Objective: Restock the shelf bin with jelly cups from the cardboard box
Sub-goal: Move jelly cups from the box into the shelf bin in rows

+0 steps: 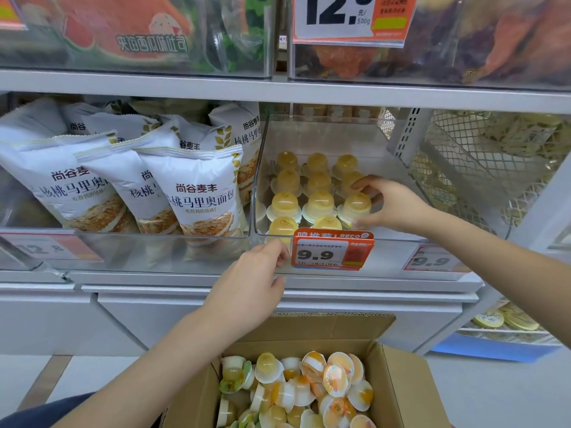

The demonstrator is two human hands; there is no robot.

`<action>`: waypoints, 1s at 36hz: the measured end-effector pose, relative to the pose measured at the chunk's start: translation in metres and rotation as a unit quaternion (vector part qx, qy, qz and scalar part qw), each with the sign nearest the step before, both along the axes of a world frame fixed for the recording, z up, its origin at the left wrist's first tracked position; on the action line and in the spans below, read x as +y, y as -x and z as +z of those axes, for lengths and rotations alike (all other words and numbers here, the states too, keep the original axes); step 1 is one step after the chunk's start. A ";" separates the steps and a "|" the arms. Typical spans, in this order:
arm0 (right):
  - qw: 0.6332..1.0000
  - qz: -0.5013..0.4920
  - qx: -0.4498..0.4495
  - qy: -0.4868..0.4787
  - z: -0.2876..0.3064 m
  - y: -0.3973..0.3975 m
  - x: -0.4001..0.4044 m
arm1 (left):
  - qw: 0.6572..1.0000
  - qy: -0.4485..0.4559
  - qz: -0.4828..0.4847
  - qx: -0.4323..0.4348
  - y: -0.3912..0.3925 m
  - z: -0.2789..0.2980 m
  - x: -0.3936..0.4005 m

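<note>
The jelly cups [319, 193] are arranged dome-up in rows of three inside the clear shelf bin [398, 180]; the front row is incomplete, with only two cups visible behind the price tag [332, 249] and a vacant position at the front right. One jelly cup [357, 206], at the right end of the third row, is enclosed by the right hand [392, 205], whose fingers are curled over its far side while the thumb sits at its near rim. The left hand [250, 279] is clamped on the bin's front lip just beside the price tag, fingers hooked over the edge, so the bin appears to be steadied. The step in hand is judged to be the seating of this cup in line with its neighbours. The cup should be lowered flat on its wide white rim, rim edges touching the adjacent cup without overlapping, and pressure on the soft dome should be avoided. The grip on the lip should be retained until the cup is released, since the bin appears to project forward of the shelf edge. The remaining supply lies loose and jumbled in the open cardboard box [398, 381] directly below. Walnut bread bags [197, 193] fill the neighbouring bin to the left, and a wire mesh basket [482, 168] stands to the right.
</note>
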State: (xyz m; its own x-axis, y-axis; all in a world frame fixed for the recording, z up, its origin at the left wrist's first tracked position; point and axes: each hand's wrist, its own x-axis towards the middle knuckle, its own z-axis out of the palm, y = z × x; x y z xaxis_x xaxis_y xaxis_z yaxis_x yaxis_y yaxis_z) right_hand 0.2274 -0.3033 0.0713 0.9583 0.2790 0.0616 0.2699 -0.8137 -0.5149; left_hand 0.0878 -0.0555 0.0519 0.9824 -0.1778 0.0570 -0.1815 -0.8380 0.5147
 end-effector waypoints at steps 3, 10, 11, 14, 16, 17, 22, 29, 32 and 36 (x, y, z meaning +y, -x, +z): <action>0.997 -0.033 -0.049 -0.058 0.016 0.021 -0.011 | 1.000 -0.010 -0.002 0.000 0.004 -0.003 0.006; 0.970 -0.058 -0.190 -0.139 0.022 0.123 -0.030 | 0.999 -0.029 -0.019 0.037 0.022 -0.029 0.009; 0.969 -0.053 -0.190 -0.146 0.015 0.136 -0.031 | 0.998 -0.035 -0.024 0.049 0.025 -0.038 0.007; 0.975 -0.036 -0.155 -0.156 -0.021 0.171 -0.030 | 0.992 -0.064 -0.043 0.100 0.033 -0.069 -0.001; 0.983 -0.027 -0.105 -0.150 -0.053 0.188 -0.027 | 0.986 -0.082 -0.061 0.133 0.036 -0.094 -0.004; 0.987 -0.021 -0.071 -0.142 -0.071 0.193 -0.026 | 0.983 -0.087 -0.066 0.150 0.038 -0.107 -0.003; 0.991 0.016 0.127 -0.038 -0.157 0.211 -0.020 | 0.970 -0.078 -0.017 0.232 0.050 -0.179 0.012; 0.959 0.064 0.272 0.038 -0.251 0.230 -0.004 | 0.941 -0.034 0.043 0.333 0.084 -0.256 0.031; 0.949 0.082 0.297 0.074 -0.276 0.239 0.012 | 0.914 0.005 0.039 0.404 0.097 -0.282 0.034; 0.940 0.109 0.320 0.053 -0.295 0.244 0.033 | 0.881 -0.008 0.042 0.472 0.109 -0.312 0.037</action>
